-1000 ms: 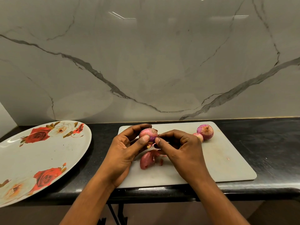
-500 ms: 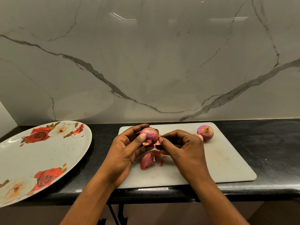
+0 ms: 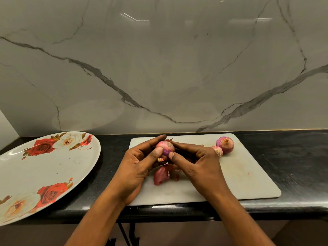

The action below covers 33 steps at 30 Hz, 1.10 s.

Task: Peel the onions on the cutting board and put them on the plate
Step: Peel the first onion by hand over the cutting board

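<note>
Head camera looked down on a black desk that stood against a grey marble wall. A white cutting board lay flat on the desk. Above its rear left part, both hands held one onion lifted clear of the board.

The left hand cupped the onion from the left. Its fingers were curled round the far side, and the thumb pressed on the near side, just above the root tuft. The right hand met the onion from the right. Its fingers were bent over the top, and the thumb tip pinched at the skin on the near face. The onion's surface showed pink with a purple patch.

Below the hands a heap of reddish peels lay on the board, partly hidden by the right hand. Near the board's rear right corner sat a big onion with its skin on. A small onion touched its left side, just beside the right hand's knuckles.

A large plate printed with red and white roses rested on the desk to the left of the board, apart from it.
</note>
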Tool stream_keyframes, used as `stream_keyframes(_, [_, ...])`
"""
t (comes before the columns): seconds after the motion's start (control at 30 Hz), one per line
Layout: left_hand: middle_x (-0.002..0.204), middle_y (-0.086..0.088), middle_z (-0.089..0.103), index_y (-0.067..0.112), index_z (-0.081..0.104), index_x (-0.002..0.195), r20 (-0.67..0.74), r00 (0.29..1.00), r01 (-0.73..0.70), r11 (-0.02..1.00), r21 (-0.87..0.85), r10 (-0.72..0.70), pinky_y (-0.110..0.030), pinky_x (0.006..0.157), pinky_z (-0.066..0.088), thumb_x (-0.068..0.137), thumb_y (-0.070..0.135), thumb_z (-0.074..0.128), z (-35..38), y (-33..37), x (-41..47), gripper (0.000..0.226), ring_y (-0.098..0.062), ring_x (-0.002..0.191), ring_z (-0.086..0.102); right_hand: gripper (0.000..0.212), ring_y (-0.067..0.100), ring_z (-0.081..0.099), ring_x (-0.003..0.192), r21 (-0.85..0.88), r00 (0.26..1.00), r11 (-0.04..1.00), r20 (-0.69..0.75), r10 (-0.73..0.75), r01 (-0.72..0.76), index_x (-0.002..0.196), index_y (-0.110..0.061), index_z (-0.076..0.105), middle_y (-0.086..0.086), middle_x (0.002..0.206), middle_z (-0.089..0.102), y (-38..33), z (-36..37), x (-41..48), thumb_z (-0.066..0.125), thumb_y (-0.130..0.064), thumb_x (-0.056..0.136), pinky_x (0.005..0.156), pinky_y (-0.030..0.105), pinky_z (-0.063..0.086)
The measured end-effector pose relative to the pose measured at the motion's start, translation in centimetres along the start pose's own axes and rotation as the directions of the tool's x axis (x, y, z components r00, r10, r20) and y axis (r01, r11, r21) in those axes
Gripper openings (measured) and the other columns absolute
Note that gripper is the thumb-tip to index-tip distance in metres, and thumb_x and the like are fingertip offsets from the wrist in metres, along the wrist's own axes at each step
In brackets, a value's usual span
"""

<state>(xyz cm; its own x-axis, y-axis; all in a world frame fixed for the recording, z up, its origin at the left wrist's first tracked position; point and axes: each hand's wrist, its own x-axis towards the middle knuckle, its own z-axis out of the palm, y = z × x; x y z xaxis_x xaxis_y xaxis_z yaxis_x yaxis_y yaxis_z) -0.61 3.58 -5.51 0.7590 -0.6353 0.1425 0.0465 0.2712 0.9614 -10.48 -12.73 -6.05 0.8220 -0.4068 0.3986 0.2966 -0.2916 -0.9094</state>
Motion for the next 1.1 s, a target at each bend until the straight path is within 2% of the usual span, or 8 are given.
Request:
stream_keyframes(0.1, [0.133,-0.005,0.073,0.018,0.068,0.136,0.012,1.000,0.011,1.000,-0.012,-0.011,-0.034,0.099,0.060,0.094,0.015,0.062,-0.08,0.02,0.04,0.043,-0.024,0.125,0.069,0.033,0.001,0.075,0.105,0.006,1.000,1.000,-0.007,-0.004,0.004,0.120,-0.025,0.077,-0.015,0.109,0.080,0.01,-0.14,-0.02,0.082,-0.018,0.088,0.090,0.023,0.061])
stream_keyframes(0.2, [0.135,-0.007,0.072,0.015,0.066,0.139,0.030,0.999,0.016,1.000,-0.014,-0.016,-0.036,0.102,0.058,0.098,0.011,0.061,-0.12,-0.10,0.08,0.041,-0.026,0.127,0.068,0.032,0.004,0.075,0.106,0.025,1.000,1.000,0.001,-0.003,0.003,0.120,-0.022,0.078,-0.014,0.110,0.079,0.01,-0.12,0.03,0.081,-0.013,0.089,0.092,0.025,0.061])
stream_keyframes(0.3, [0.137,-0.009,0.071,0.013,0.065,0.140,0.032,0.999,0.017,1.000,-0.021,-0.016,-0.037,0.103,0.058,0.099,0.010,0.060,-0.12,-0.14,0.09,0.042,-0.028,0.128,0.067,0.032,0.005,0.076,0.104,0.012,1.000,1.000,-0.003,-0.012,0.012,0.116,-0.028,0.078,-0.016,0.108,0.080,-0.03,-0.15,-0.02,0.078,-0.010,0.090,0.091,0.026,0.061])
stream_keyframes(0.43, [0.134,-0.010,0.072,0.010,0.066,0.138,0.009,1.000,0.018,0.996,-0.084,-0.017,-0.038,0.095,0.062,0.097,0.013,0.060,-0.01,0.04,0.07,0.042,-0.032,0.123,0.069,0.037,0.013,0.080,0.092,0.021,0.999,1.000,-0.046,0.016,-0.015,0.108,-0.030,0.081,-0.011,0.099,0.082,0.10,-0.05,0.11,0.068,0.001,0.093,0.086,0.038,0.065])
stream_keyframes(0.67, [0.130,-0.006,0.073,0.013,0.070,0.133,-0.035,0.999,0.024,0.997,-0.071,-0.026,-0.037,0.092,0.063,0.095,0.015,0.063,-0.07,-0.05,0.27,0.039,-0.032,0.121,0.071,0.024,0.014,0.080,0.093,0.040,0.995,0.998,-0.086,0.053,-0.050,0.112,-0.023,0.081,-0.007,0.102,0.082,0.46,-0.04,-0.01,0.072,-0.007,0.096,0.083,0.039,0.066])
stream_keyframes(0.83, [0.130,-0.009,0.073,0.015,0.070,0.132,-0.067,0.996,0.043,0.993,-0.112,-0.051,-0.036,0.089,0.064,0.094,0.019,0.062,-0.03,-0.10,0.36,0.039,-0.034,0.118,0.072,0.016,0.010,0.079,0.082,-0.011,0.991,0.999,-0.129,0.040,-0.041,0.106,-0.017,0.081,-0.007,0.091,0.081,0.43,-0.14,-0.01,0.080,-0.016,0.090,0.076,0.029,0.066])
stream_keyframes(1.0, [0.133,-0.008,0.071,0.021,0.075,0.128,-0.076,0.995,0.051,0.990,-0.134,-0.061,-0.038,0.089,0.064,0.093,0.020,0.061,0.04,-0.08,0.41,0.037,-0.032,0.120,0.071,0.022,0.012,0.080,0.082,-0.034,0.988,0.998,-0.148,0.050,-0.056,0.105,-0.017,0.081,-0.005,0.092,0.081,0.56,-0.12,0.04,0.071,0.000,0.095,0.076,0.031,0.066])
stream_keyframes(1.1, [0.126,-0.005,0.074,0.020,0.076,0.126,-0.077,0.995,0.053,0.988,-0.148,-0.065,-0.037,0.087,0.065,0.093,0.020,0.061,0.16,-0.01,0.36,0.037,-0.032,0.117,0.073,0.028,0.010,0.079,0.089,-0.065,0.987,0.995,-0.145,0.063,-0.073,0.106,-0.022,0.081,-0.005,0.099,0.081,0.74,0.00,0.03,0.066,-0.001,0.097,0.083,0.036,0.066])
